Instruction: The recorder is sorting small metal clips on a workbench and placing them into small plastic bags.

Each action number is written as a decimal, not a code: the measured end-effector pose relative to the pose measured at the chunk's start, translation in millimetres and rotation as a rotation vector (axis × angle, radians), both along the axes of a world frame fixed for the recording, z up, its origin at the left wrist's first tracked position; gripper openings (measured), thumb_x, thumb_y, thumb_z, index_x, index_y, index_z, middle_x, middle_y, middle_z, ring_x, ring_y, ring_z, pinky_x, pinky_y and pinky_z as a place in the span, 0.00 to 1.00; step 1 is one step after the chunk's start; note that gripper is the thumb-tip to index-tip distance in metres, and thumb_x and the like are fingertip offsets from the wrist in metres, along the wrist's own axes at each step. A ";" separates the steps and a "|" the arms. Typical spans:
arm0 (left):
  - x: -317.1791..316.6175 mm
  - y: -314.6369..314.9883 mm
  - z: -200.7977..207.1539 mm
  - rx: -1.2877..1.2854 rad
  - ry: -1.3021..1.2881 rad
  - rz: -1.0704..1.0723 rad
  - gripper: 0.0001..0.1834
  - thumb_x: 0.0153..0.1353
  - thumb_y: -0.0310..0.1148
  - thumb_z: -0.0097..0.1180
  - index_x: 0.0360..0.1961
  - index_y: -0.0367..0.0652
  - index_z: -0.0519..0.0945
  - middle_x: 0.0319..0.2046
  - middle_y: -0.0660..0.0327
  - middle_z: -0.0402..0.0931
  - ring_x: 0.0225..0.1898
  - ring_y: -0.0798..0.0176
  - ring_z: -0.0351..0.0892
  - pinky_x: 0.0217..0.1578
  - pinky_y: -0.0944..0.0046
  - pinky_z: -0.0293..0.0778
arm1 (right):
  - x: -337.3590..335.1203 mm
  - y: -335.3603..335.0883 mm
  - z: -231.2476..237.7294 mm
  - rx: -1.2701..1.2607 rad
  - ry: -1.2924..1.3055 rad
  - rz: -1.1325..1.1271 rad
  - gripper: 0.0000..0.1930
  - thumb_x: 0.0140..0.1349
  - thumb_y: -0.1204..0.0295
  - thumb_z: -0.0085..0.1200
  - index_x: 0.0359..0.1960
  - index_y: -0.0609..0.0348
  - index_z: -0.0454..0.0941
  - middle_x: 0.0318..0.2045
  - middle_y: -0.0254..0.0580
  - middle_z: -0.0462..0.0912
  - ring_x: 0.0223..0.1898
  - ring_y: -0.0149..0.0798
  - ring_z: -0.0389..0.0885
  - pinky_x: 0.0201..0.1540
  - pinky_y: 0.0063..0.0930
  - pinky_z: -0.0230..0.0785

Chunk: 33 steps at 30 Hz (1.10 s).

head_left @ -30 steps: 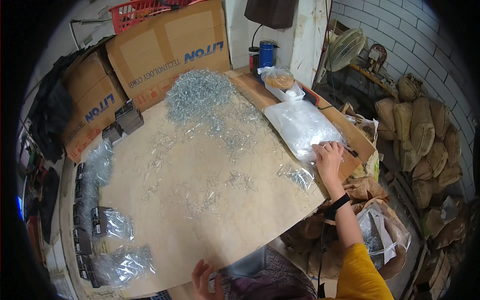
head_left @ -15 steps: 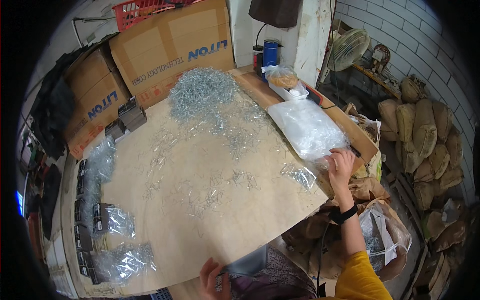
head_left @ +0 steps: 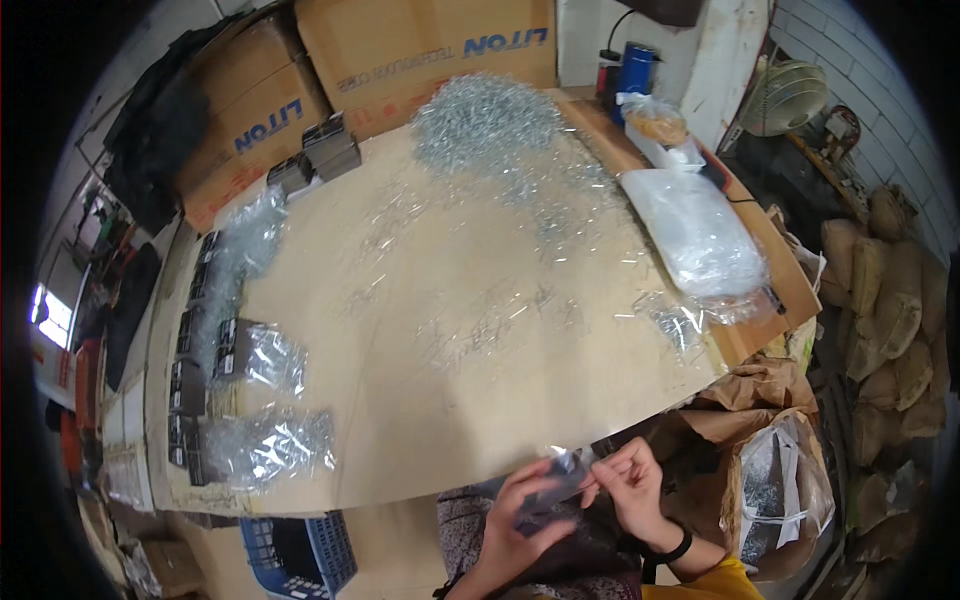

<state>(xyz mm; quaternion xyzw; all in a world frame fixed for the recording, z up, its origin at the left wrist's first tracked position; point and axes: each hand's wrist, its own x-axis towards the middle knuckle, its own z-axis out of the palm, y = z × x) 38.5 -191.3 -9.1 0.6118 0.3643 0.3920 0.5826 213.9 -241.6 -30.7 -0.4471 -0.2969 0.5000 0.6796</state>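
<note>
Just off the table's front edge, a small clear plastic bag (head_left: pixel 566 468) is between my two hands. My left hand (head_left: pixel 515 508) curls around the bag from the left, fingers closed on it and slightly blurred. Thumb and fingertips of my right hand (head_left: pixel 632 488) pinch the bag's right side. Whether anything is inside it I cannot tell. Beyond the hands, thin silvery metal pins (head_left: pixel 487 345) lie scattered across the pale wooden table (head_left: pixel 400 430). A big heap of the same pins (head_left: pixel 487 122) stands at the back.
Clear plastic bags (head_left: pixel 690 225) lie stacked at the right. Filled bags with dark header cards (head_left: pixel 265 445) line the left edge; dark card stacks (head_left: pixel 330 148) sit behind. Cardboard boxes (head_left: pixel 425 70) close the back. Below are a blue basket (head_left: pixel 335 550) and an open sack (head_left: pixel 805 520).
My right hand has left the bag stack and come down beside my left hand, which has moved right. Both now grip a plastic bag. The whole view has shifted.
</note>
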 end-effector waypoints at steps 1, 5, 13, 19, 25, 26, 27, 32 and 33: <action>-1.0 -0.1 -5.6 0.060 0.081 -0.021 0.09 0.55 0.26 0.65 0.38 0.37 0.81 0.46 0.53 0.79 0.51 0.58 0.78 0.51 0.62 0.73 | -8.7 -4.7 -5.6 -0.009 0.016 0.018 0.08 0.67 0.83 0.49 0.37 0.62 0.62 0.31 0.56 0.83 0.24 0.37 0.82 0.31 0.27 0.77; -19.3 5.6 -5.0 0.213 0.450 -0.225 0.07 0.56 0.22 0.65 0.36 0.38 0.80 0.32 0.56 0.81 0.32 0.61 0.82 0.36 0.65 0.78 | -7.0 3.6 5.8 -0.012 -0.845 0.119 0.13 0.59 0.79 0.60 0.44 0.62 0.71 0.31 0.40 0.82 0.32 0.33 0.76 0.42 0.28 0.68; -29.2 -9.6 -27.9 -0.032 0.467 -0.172 0.06 0.63 0.29 0.58 0.37 0.39 0.77 0.26 0.53 0.78 0.27 0.55 0.82 0.28 0.60 0.77 | -4.9 2.1 -29.3 0.160 -0.846 0.370 0.01 0.60 0.76 0.59 0.31 0.59 0.79 0.22 0.35 0.74 0.27 0.35 0.72 0.35 0.28 0.63; -49.5 -8.6 -52.0 -0.267 0.385 -0.465 0.12 0.66 0.34 0.57 0.29 0.37 0.76 0.23 0.61 0.77 0.23 0.67 0.74 0.27 0.64 0.71 | 13.5 -16.4 -56.5 -0.387 -0.091 0.773 0.06 0.67 0.70 0.55 0.38 0.59 0.78 0.22 0.28 0.71 0.26 0.18 0.67 0.27 0.17 0.58; -64.4 -13.6 -103.2 -0.102 0.707 -0.540 0.12 0.60 0.36 0.64 0.29 0.40 0.78 0.25 0.55 0.75 0.27 0.58 0.77 0.29 0.62 0.72 | 13.5 -31.7 -110.7 -0.198 -0.765 0.837 0.09 0.65 0.63 0.58 0.34 0.55 0.78 0.27 0.40 0.75 0.29 0.37 0.75 0.34 0.31 0.63; -64.6 -14.9 -114.8 -0.013 0.691 -0.435 0.10 0.59 0.36 0.64 0.30 0.41 0.79 0.27 0.56 0.76 0.29 0.57 0.78 0.30 0.61 0.73 | 11.8 -33.5 -121.3 -0.114 -0.955 0.706 0.10 0.64 0.62 0.58 0.35 0.54 0.78 0.30 0.40 0.76 0.33 0.41 0.75 0.38 0.33 0.63; -65.4 -16.3 -130.6 0.076 0.675 -0.329 0.09 0.58 0.36 0.65 0.31 0.42 0.80 0.29 0.56 0.77 0.30 0.55 0.80 0.31 0.60 0.74 | 10.3 -34.8 -129.5 -0.025 -1.138 0.567 0.10 0.63 0.61 0.59 0.36 0.53 0.78 0.33 0.40 0.77 0.37 0.45 0.75 0.43 0.36 0.62; -60.5 -26.4 -157.5 0.321 0.625 -0.209 0.06 0.59 0.32 0.62 0.37 0.44 0.83 0.32 0.56 0.79 0.33 0.52 0.81 0.35 0.60 0.78 | -4.5 -32.7 -139.8 -0.261 -1.028 0.452 0.17 0.61 0.61 0.60 0.40 0.61 0.70 0.36 0.48 0.74 0.41 0.49 0.73 0.45 0.38 0.61; -61.7 -30.9 -160.8 0.277 0.581 -0.239 0.06 0.59 0.30 0.62 0.38 0.44 0.84 0.33 0.57 0.79 0.34 0.52 0.82 0.35 0.59 0.78 | -8.6 -34.0 -139.2 -0.256 -1.030 0.443 0.17 0.61 0.61 0.60 0.40 0.61 0.70 0.36 0.48 0.74 0.41 0.49 0.73 0.45 0.38 0.61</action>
